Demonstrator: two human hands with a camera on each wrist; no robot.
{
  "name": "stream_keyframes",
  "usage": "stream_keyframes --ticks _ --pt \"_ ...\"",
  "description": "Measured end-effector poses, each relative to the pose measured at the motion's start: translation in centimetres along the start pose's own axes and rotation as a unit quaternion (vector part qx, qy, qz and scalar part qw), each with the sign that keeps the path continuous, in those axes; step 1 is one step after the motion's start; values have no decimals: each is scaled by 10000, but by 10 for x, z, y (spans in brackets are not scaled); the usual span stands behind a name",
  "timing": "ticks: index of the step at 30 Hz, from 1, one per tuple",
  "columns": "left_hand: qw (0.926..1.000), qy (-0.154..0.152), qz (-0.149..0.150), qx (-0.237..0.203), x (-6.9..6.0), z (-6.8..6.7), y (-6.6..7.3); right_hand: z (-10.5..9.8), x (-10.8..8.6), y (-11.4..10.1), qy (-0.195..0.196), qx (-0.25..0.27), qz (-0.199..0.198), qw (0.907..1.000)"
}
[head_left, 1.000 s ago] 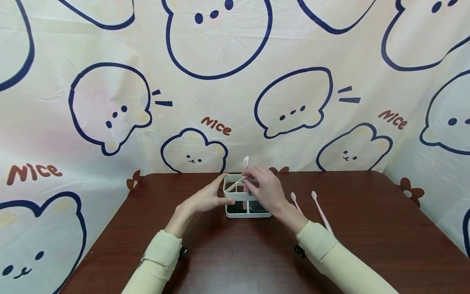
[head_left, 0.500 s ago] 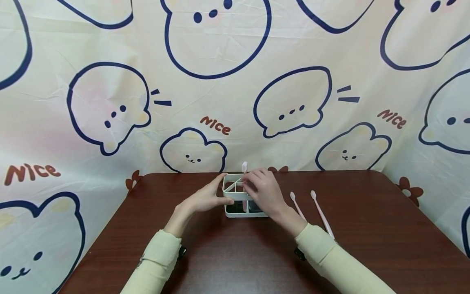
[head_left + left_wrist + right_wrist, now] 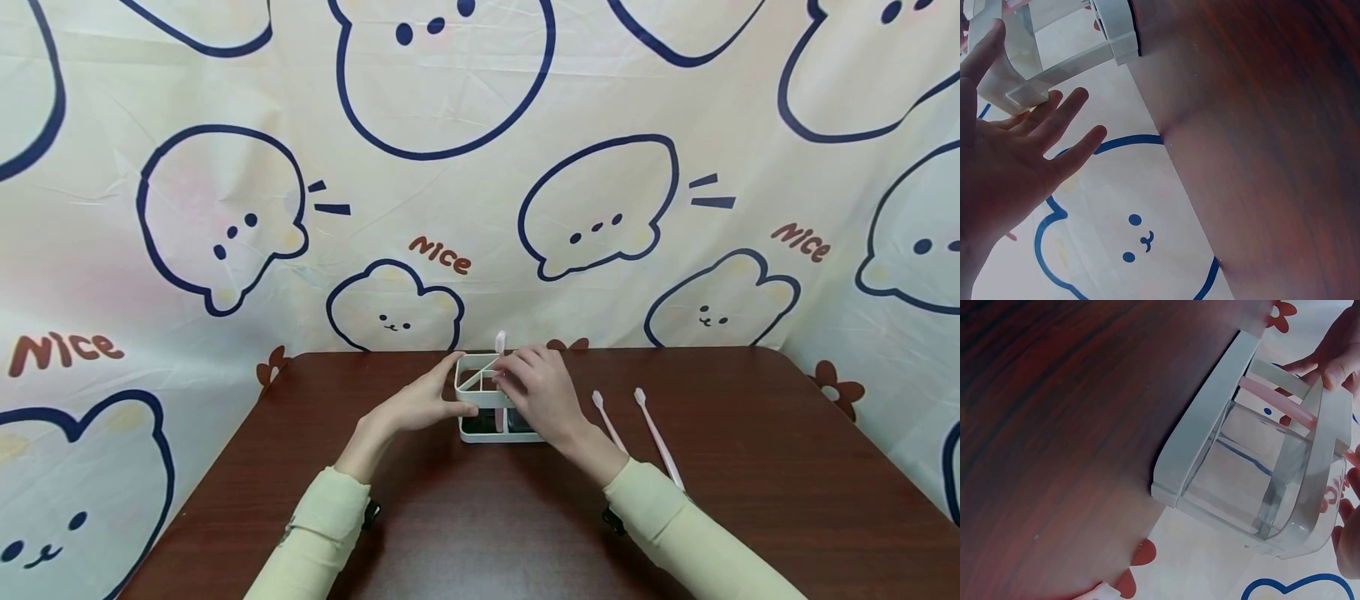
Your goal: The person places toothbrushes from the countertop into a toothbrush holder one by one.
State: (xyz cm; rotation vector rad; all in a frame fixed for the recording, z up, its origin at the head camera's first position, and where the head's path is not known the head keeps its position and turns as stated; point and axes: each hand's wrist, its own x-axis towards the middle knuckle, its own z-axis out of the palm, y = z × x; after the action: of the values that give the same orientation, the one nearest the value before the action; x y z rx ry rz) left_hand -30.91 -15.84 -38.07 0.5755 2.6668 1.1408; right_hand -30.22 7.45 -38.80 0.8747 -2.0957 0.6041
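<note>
A white two-tier toothbrush holder [image 3: 483, 398] with divided openings stands near the table's back edge. My left hand [image 3: 416, 406] grips its upper tier from the left, the thumb in front and other fingers behind; in the left wrist view this hand [image 3: 1016, 156] touches the corner of the holder [image 3: 1079, 65]. A pink toothbrush [image 3: 500, 340] stands upright through an upper opening, bristle end up. With its fingertips my right hand [image 3: 543, 396] pinches this toothbrush by the upper handle. The right wrist view shows the toothbrush handle [image 3: 1279, 403] between the tiers, beside a clear cup [image 3: 1235, 469].
Two more pale pink toothbrushes, one nearer [image 3: 609, 421] and one farther right [image 3: 660, 437], lie on the brown table [image 3: 480, 525] by my right forearm. A printed cloth [image 3: 480, 208] hangs right behind the table's back edge.
Over the first half second the toothbrush went down a little in the holder with my right hand. Since then both hands are almost still. My left hand keeps its grip throughout.
</note>
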Motion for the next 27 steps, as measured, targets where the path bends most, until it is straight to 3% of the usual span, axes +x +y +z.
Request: stream_keyframes --ticks 11,27 --pt "10000 24 1 74 -1 -1 1 -9 -3 4 113 29 16 9999" --pt "10000 38 -29 -30 -1 1 1 -29 -13 24 187 347 638 9972"
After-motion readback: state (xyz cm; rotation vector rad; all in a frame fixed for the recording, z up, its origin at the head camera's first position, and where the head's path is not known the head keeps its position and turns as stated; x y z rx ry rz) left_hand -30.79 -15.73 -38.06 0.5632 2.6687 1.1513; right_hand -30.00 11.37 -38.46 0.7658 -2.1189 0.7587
